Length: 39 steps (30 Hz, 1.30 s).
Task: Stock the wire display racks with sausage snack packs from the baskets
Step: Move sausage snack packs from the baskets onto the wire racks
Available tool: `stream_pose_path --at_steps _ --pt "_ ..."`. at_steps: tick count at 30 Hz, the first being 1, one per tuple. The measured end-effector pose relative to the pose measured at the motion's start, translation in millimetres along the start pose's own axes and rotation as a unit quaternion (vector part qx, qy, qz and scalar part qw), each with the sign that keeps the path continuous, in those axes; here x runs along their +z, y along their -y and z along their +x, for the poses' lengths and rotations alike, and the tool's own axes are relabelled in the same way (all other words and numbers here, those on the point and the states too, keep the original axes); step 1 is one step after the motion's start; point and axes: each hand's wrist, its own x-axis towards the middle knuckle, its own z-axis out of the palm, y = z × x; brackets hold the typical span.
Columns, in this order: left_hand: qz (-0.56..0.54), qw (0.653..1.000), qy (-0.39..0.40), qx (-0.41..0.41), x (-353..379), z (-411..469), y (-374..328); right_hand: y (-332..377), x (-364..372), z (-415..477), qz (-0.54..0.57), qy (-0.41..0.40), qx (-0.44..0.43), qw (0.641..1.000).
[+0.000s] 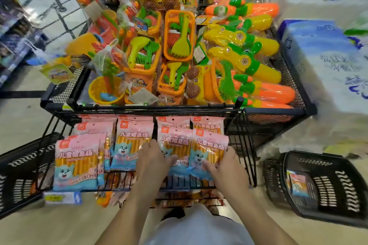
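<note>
Beige shop floor surrounds the black wire display rack (242, 141). Left hand (153, 158) and right hand (227, 167) pinch upright pink-and-blue sausage snack packs (209, 145) low down, between them. Another lies in the black plastic basket (346, 191) beyond the right hand.

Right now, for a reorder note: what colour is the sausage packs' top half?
The sausage packs are pink on top; head view.

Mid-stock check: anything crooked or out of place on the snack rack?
Yes. The leftmost front sausage pack sits lower and further out than the other rows on the wire rack, overlapping the pack beside it. The rows under the left hand and right hand look lined up.
</note>
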Motion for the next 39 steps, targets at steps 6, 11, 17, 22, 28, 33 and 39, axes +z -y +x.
stream_pose_path --at_steps 6,11,17,22,28,33,39 --pt "-0.058 0.998 0.014 -0.034 -3.1 1.7 0.2 3.4 0.7 4.1 0.109 0.023 0.063 0.992" --pt "-0.167 0.982 0.081 -0.032 -4.1 2.3 11.3 1.1 0.9 2.7 0.182 0.010 0.061 0.981" --pt "-0.289 0.953 0.093 0.004 -13.6 -9.9 20.6 2.8 -4.2 -10.3 0.237 -0.018 0.057 0.970" --pt "-0.361 0.927 0.098 -0.001 -20.9 -17.8 24.0 -2.4 -12.5 -24.0 0.321 -0.059 0.073 0.942" --pt "-0.402 0.907 0.112 0.055 -30.5 -39.4 6.0 -22.7 -38.4 -57.7 0.400 -0.077 0.069 0.911" --pt "-0.401 0.900 0.145 0.092 -27.3 -61.5 -24.1 -56.0 -56.7 -85.2 0.457 -0.091 0.081 0.881" --pt "-0.351 0.908 0.184 0.136 -3.3 -103.2 -83.0 -126.3 -81.4 -114.5 0.494 -0.126 0.101 0.854"
